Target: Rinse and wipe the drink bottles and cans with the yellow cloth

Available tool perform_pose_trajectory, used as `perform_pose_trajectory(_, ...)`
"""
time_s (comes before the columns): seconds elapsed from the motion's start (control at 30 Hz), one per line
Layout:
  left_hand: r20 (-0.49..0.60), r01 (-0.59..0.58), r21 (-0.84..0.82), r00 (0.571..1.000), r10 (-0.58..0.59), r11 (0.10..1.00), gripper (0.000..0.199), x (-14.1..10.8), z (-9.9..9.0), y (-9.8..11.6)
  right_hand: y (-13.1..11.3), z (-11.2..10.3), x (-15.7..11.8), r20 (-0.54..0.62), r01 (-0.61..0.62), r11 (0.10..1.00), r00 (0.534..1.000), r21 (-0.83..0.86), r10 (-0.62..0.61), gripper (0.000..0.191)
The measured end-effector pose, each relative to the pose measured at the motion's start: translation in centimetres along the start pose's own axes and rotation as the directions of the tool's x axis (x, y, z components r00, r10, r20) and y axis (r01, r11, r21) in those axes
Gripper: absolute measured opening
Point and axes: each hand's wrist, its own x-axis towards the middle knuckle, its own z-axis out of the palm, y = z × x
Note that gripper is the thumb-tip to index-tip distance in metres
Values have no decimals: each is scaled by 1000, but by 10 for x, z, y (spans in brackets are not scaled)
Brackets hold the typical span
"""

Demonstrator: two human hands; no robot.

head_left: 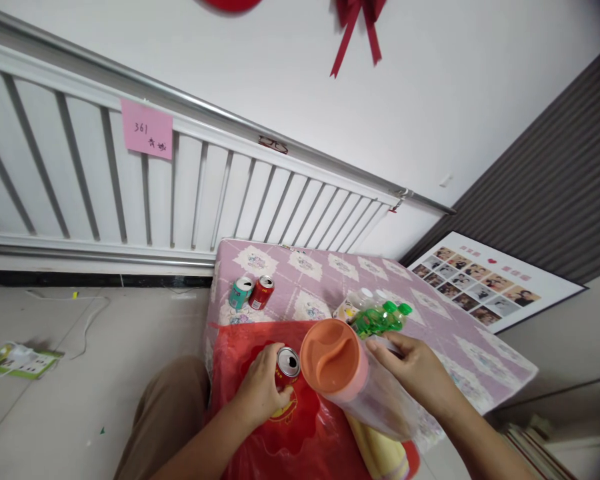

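Note:
My left hand (265,387) is wrapped round an opened red drink can (287,370), held upright above a red plastic sheet (235,363). In my right hand (413,367) is a clear plastic pitcher (380,393) with an orange lid (330,353), tilted so that its lid end leans toward the can. The lid is close to the can's top; whether they touch I cannot tell. Beneath the pitcher lies a folded yellow cloth (377,450). A scalloped red shape with a yellow print (285,410) shows on the sheet below my left hand.
Two opened cans, one teal (241,293) and one red (262,292), stand on the flowered tablecloth (305,263). Bottles with green caps (385,317) lie behind the pitcher. A white radiator (185,190) runs behind the table. A power strip (23,360) sits on the floor at left.

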Motion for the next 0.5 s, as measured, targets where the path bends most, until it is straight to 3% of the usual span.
perform_pose_trajectory(0.5, 3, -7, 0, 1000, 7, 1000, 70, 0, -1, -1, -3, 1, 6, 29, 39, 991, 999, -128, -35, 40)
